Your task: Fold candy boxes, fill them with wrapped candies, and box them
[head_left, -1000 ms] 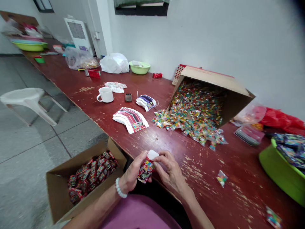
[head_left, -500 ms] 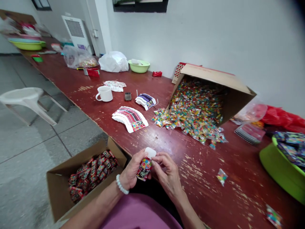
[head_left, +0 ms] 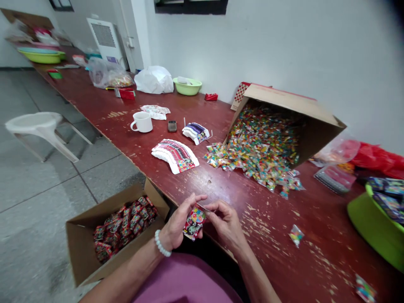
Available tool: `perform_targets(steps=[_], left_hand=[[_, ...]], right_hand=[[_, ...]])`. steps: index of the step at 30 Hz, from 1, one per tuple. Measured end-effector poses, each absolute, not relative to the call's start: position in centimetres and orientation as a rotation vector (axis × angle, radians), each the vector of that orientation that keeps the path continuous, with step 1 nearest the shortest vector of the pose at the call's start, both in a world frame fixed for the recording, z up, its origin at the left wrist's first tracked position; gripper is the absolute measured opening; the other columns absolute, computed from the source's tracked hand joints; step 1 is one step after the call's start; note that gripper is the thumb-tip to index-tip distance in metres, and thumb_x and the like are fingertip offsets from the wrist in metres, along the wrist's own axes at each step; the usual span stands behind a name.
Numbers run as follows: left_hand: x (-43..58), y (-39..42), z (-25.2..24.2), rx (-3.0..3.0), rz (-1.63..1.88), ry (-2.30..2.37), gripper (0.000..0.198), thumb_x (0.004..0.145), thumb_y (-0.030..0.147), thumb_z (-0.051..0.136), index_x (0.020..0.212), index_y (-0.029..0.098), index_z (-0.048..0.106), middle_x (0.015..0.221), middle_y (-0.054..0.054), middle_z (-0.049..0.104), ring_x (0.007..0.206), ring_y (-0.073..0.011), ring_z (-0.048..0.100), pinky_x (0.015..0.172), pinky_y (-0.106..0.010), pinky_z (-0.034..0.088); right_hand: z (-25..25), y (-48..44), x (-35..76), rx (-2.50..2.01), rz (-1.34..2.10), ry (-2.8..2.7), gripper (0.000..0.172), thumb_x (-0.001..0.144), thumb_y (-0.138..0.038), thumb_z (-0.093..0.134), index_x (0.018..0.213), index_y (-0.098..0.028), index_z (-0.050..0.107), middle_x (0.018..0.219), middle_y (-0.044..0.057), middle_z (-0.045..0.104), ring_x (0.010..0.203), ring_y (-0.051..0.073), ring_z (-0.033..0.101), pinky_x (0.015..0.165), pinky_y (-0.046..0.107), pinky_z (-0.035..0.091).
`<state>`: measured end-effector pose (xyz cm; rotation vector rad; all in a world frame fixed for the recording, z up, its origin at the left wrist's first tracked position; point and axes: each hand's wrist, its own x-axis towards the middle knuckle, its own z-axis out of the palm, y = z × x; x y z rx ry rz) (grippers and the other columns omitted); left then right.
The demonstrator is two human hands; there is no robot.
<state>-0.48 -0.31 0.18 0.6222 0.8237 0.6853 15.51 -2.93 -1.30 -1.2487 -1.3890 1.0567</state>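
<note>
Red printed card packet sits pinched between the person's two bare hands, just above the near edge of a worn, chipped red-painted wooden table. The left hand, with a white bead bracelet on its wrist, wraps the packet's left side, its fingers reaching up over the top. The right hand comes in from the right with its fingers curled, thumb and fingertips closed on the packet's upper right corner, where a thin pale edge shows. Both hands are together and clamped on the packet. Its glossy face shows bright coloured circles and a cartoon-like figure; any writing is too small to read. Near left, beside the table edge, an open brown cardboard box holds a heap of similar red packets. Farther off, a tipped brown cardboard carton spills small clear bags of multicoloured pieces across the tabletop. Left of that spill lie two curved stacks of printed card strips, a white ceramic mug and a dark phone. At right, a lime-green plastic basin holds dark blue printed packets.
</note>
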Motion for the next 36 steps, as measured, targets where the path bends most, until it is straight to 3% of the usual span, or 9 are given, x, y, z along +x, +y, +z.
perform_targets(steps=[3,7,16,20,24,28,31,33,36], left_hand=[[-0.6,-0.2,0.0,0.656,0.674,0.836,0.053,0.088,0.054,0.050,0.126,0.018,0.057,0.074,-0.004,0.067,0.041,-0.0147,0.060,0.036,-0.022,0.042],[-0.6,-0.3,-0.3,0.751,0.745,0.862,0.047,0.088,0.049,0.052,0.122,0.018,0.062,0.081,-0.005,0.069,0.043,-0.0137,0.060,0.037,-0.022,0.041],[-1.2,-0.2,-0.4,0.723,0.700,0.804,0.066,0.089,0.065,0.041,0.128,0.015,0.059,0.073,-0.007,0.069,0.043,-0.0138,0.060,0.038,-0.021,0.044],[-1.6,-0.2,-0.3,0.775,0.748,0.826,0.051,0.087,0.054,0.053,0.117,0.015,0.066,0.073,-0.006,0.068,0.046,-0.0133,0.060,0.038,-0.020,0.043],[-1.5,0.1,-1.0,0.521,0.760,0.730,0.033,0.083,0.039,0.060,0.104,0.015,0.068,0.081,-0.005,0.069,0.050,-0.0117,0.061,0.045,-0.021,0.047],[-0.9,0.3,-1.6,0.342,0.866,0.724,0.017,0.078,0.032,0.066,0.079,0.015,0.065,0.066,0.000,0.064,0.055,-0.0103,0.061,0.055,-0.020,0.048],[-0.8,0.3,-2.1,0.311,0.886,0.770,0.024,0.077,0.038,0.067,0.080,0.015,0.064,0.065,-0.001,0.065,0.055,-0.0131,0.061,0.056,-0.024,0.047],[-0.8,0.2,-2.6,0.310,0.935,0.784,0.027,0.075,0.040,0.069,0.083,0.015,0.065,0.073,-0.003,0.068,0.066,-0.0156,0.065,0.066,-0.027,0.049],[-1.1,-0.1,-3.2,0.328,0.970,0.797,0.036,0.074,0.049,0.069,0.082,0.014,0.064,0.076,-0.005,0.068,0.074,-0.0182,0.065,0.071,-0.028,0.049]], right_hand=[[-0.6,-3.0,15.6,-1.262,1.011,-1.528,0.016,0.087,-0.035,0.065,0.087,-0.020,0.072,0.088,0.004,0.069,0.076,0.016,0.063,0.070,0.027,0.048],[-0.1,-2.7,15.0,-1.325,1.122,-1.410,0.023,0.086,-0.041,0.066,0.085,-0.018,0.071,0.078,0.003,0.070,0.065,0.015,0.061,0.062,0.026,0.048],[-1.3,-1.9,13.6,-1.206,1.399,-0.987,0.027,0.076,-0.042,0.076,0.074,-0.017,0.065,0.054,-0.003,0.060,0.048,0.014,0.057,0.050,0.026,0.047],[-0.3,-2.5,13.6,-1.281,1.246,-1.236,0.024,0.084,-0.041,0.068,0.079,-0.017,0.068,0.075,0.004,0.069,0.059,0.015,0.061,0.057,0.028,0.050],[-0.1,-3.5,13.2,-1.216,0.949,-1.595,0.015,0.088,-0.033,0.062,0.098,-0.022,0.066,0.107,0.008,0.066,0.098,0.023,0.063,0.085,0.037,0.051],[-1.6,-4.3,12.1,-1.310,0.526,-1.869,0.051,0.074,-0.031,0.076,0.120,-0.022,0.054,0.126,0.014,0.058,0.115,0.031,0.055,0.094,0.047,0.046],[-2.6,-4.4,11.6,-1.380,0.294,-2.015,0.081,0.068,-0.036,0.079,0.137,-0.020,0.041,0.139,0.019,0.048,0.122,0.038,0.048,0.097,0.056,0.041],[-3.2,-4.0,11.5,-1.354,0.231,-2.079,0.084,0.069,-0.035,0.076,0.142,-0.020,0.037,0.136,0.018,0.050,0.121,0.038,0.048,0.096,0.057,0.040],[-3.8,-3.3,11.2,-1.275,0.251,-2.111,0.074,0.072,-0.030,0.072,0.139,-0.021,0.041,0.126,0.017,0.055,0.113,0.035,0.052,0.093,0.053,0.044]])
